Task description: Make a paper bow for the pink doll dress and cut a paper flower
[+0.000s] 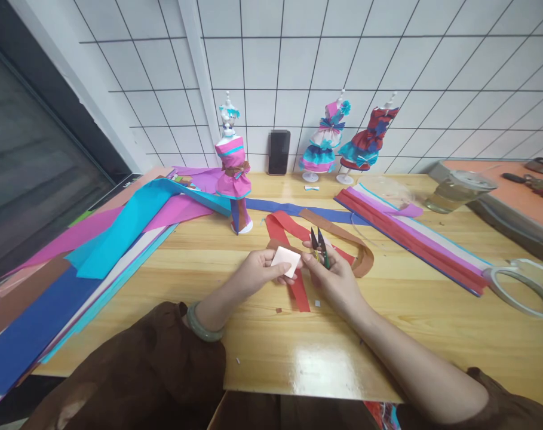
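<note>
My left hand (267, 267) pinches a small pale pink folded square (286, 261), thumb on top; I cannot tell if it is paper or cloth. Thread snips (319, 243) with dark pointed blades sit in my right hand (336, 275), blades up and apart. The right fingertips reach the square's right edge. Beneath both hands lie red strips (300, 292) and a curved brown strip (358, 248). A small dress form (233, 179) in a pink outfit with a brown sash stands just beyond my left hand.
Two more dressed forms (324, 143) stand by the tiled wall near a phone (279, 152). Coloured strips (132, 221) pile up at left. Folded strips (414, 239), a tape roll (522, 292) and a cup of liquid (454, 191) are at right. Small scraps (317, 303) lie in front.
</note>
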`<state>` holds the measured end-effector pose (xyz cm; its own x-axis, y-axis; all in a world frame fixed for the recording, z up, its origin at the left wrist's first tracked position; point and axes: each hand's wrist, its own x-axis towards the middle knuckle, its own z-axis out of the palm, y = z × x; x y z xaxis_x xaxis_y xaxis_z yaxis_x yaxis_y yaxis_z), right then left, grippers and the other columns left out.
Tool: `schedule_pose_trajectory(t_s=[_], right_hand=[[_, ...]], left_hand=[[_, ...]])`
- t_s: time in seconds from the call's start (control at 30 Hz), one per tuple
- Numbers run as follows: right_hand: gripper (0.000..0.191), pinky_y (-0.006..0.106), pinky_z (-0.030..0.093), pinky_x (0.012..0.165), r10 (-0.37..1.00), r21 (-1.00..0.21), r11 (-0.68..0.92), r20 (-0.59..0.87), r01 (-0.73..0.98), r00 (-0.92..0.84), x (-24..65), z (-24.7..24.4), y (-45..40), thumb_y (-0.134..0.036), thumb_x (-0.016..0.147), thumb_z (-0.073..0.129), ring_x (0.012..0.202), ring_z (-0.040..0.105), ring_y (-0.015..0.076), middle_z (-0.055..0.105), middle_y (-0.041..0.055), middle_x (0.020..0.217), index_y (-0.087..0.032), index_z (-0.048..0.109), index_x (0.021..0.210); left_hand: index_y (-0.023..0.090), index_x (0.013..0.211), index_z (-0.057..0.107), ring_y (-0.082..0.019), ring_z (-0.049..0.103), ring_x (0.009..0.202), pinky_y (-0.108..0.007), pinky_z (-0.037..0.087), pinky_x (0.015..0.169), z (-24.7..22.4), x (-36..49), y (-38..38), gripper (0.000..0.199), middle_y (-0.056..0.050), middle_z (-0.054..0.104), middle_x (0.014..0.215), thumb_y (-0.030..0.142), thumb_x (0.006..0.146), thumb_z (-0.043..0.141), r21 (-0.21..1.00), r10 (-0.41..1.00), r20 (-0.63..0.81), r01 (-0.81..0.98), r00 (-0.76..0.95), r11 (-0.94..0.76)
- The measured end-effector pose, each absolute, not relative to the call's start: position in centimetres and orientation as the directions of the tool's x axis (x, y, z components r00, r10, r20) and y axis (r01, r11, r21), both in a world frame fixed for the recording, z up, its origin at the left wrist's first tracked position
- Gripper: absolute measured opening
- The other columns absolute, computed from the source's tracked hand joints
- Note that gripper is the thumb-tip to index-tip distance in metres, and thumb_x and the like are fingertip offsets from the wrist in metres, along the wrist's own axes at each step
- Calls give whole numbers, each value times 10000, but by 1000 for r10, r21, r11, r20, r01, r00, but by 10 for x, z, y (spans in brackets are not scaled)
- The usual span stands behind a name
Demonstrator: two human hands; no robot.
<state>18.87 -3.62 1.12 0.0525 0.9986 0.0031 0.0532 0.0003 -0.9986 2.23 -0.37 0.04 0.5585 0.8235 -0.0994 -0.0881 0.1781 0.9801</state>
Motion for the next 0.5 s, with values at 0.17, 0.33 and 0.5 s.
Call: schedule_pose_trajectory(t_s=[0.17,0.33,0.5], right_hand=[[364,213,247,401,992,-986,13,-7,163,-124,189,17,-41,-500,839,421,418,333,83,428,-44,499,-163,555,865],[480,222,254,423,978,-962,13,-45,272,-204,189,17,-44,-529,884,249,423,324,94,394,-45,486,-166,562,860],[504,221,231,414,966,-960,-30,-100,278,-240,188,17,-45,-556,871,244,411,293,95,345,-58,477,-161,555,896]], left_hand=[[103,912,626,-145,613,646,-259,455,632,3,21,-1,313,-91,674,765,340,707,637,957,881,-93,-201,465,207],[115,862,626,-138,594,622,-261,435,621,7,19,-1,256,-62,663,716,319,708,633,939,911,-58,-289,407,189],[124,853,634,-112,547,645,-232,407,605,7,20,-1,234,-33,639,726,286,686,651,943,937,-26,-304,349,139]])
